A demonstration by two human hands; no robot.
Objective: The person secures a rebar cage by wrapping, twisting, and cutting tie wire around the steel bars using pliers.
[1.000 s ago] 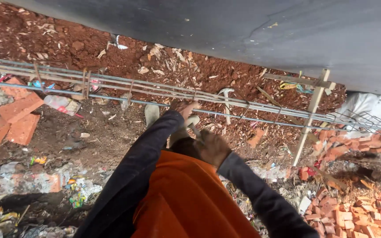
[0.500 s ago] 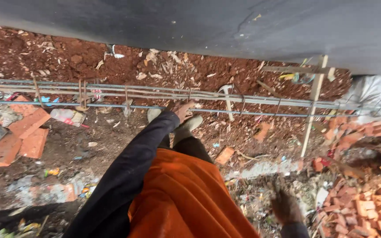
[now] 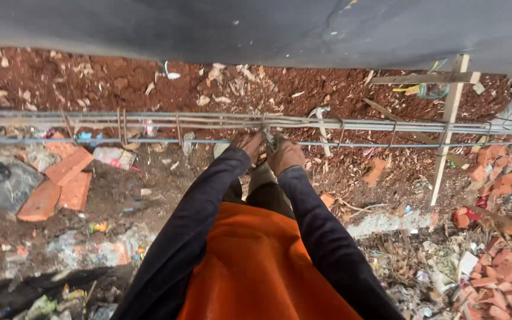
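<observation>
A long cage of steel rebar (image 3: 149,121) with wire stirrups runs left to right above red earth. Both my arms, in dark sleeves, reach forward to its middle. My left hand (image 3: 248,144) is closed on the near bar (image 3: 120,142) beside a stirrup. Close beside it, my right hand (image 3: 286,155) is closed around a small metal tool (image 3: 269,141) that touches the same bar. My orange garment (image 3: 256,266) fills the lower middle of the view.
A dark grey wall (image 3: 268,24) rises beyond the cage. Broken bricks (image 3: 60,184) lie at the left and brick rubble (image 3: 505,261) at the right. A wooden stake frame (image 3: 448,124) stands right of my hands. Litter and wood chips cover the ground.
My right hand has come up from low on the right and joined my left hand at the rebar. My left hand stayed at the bar.
</observation>
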